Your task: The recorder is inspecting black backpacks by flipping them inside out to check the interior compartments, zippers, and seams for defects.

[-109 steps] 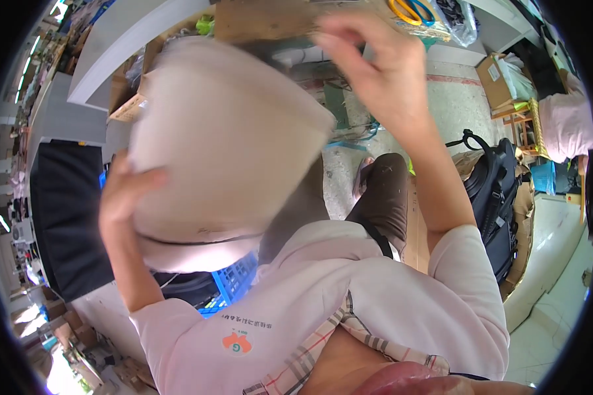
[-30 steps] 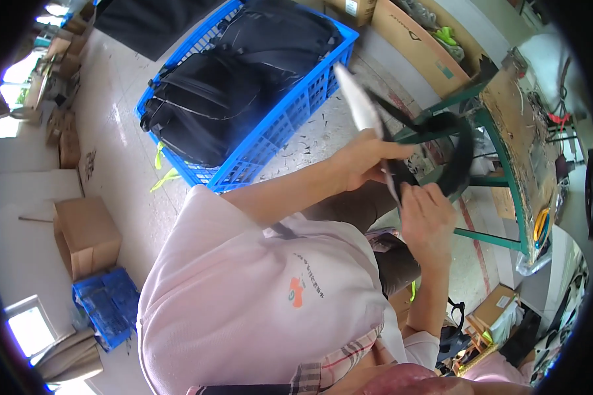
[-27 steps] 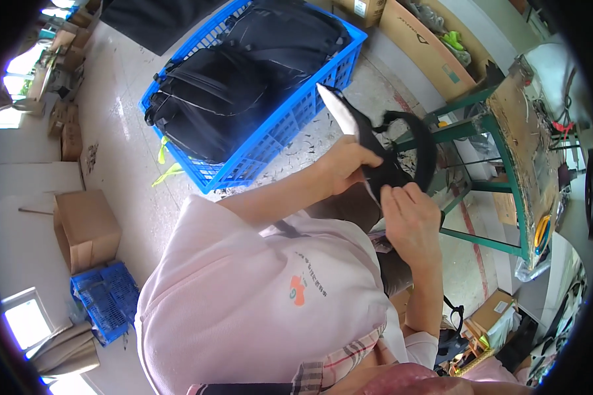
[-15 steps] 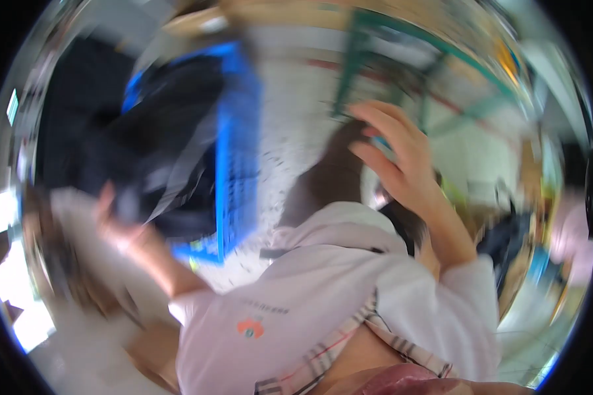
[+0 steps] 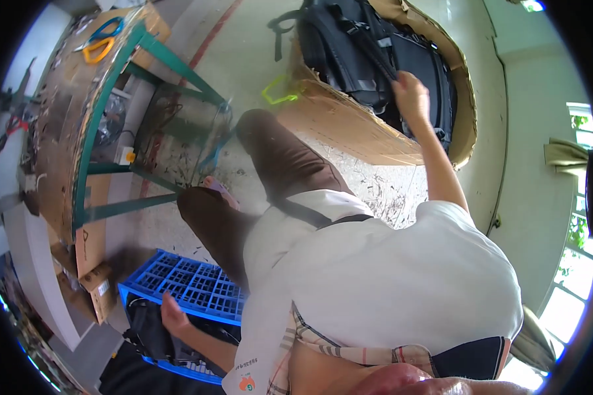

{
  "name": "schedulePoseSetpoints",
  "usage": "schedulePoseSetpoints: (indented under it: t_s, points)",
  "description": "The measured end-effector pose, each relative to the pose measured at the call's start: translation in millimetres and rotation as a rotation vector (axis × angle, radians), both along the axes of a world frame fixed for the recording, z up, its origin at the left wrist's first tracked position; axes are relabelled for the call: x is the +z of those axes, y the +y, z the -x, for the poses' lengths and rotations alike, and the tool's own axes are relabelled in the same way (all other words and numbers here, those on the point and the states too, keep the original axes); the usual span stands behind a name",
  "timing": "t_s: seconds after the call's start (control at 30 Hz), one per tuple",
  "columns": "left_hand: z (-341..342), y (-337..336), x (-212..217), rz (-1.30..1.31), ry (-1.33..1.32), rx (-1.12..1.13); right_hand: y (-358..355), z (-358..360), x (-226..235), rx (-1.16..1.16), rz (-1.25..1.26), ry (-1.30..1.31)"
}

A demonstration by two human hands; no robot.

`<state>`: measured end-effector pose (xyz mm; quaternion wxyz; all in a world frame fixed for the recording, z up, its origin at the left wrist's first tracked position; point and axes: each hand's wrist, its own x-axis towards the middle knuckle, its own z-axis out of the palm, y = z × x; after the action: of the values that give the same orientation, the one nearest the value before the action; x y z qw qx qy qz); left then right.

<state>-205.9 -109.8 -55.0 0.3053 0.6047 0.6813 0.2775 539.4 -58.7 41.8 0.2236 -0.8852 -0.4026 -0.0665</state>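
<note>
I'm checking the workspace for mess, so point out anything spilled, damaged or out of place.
Dark scraps litter the pale floor beside the cardboard box, like uncleared waste. The box's rim looks ragged and bent. An untucked strap sticks out past the box, near a black backpack.

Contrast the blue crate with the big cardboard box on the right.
The blue crate has gridded walls; the cardboard box has solid brown ones. The crate's rim looks even, the box's ragged. The crate sits at lower left in the view, the box at upper right. Both hold black bags.
</note>
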Motion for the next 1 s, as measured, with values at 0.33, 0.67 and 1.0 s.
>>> schedulePoseSetpoints:
  t_s: [0.33,0.67,1.0]
  points:
    - [-197.6,76.0,50.3,0.677,-0.286,-0.011,-173.5,-203.3,-122.0,-0.709,0.506,0.557]
    - [-218.9,95.4,52.1,0.506,0.07,-0.19,-158.7,-166.4,-82.9,-0.909,0.066,0.448]
    - [-383.2,181.6,144.1,0.122,-0.404,-0.544,-119.8,-3.0,191.4,0.07,-0.648,0.568]
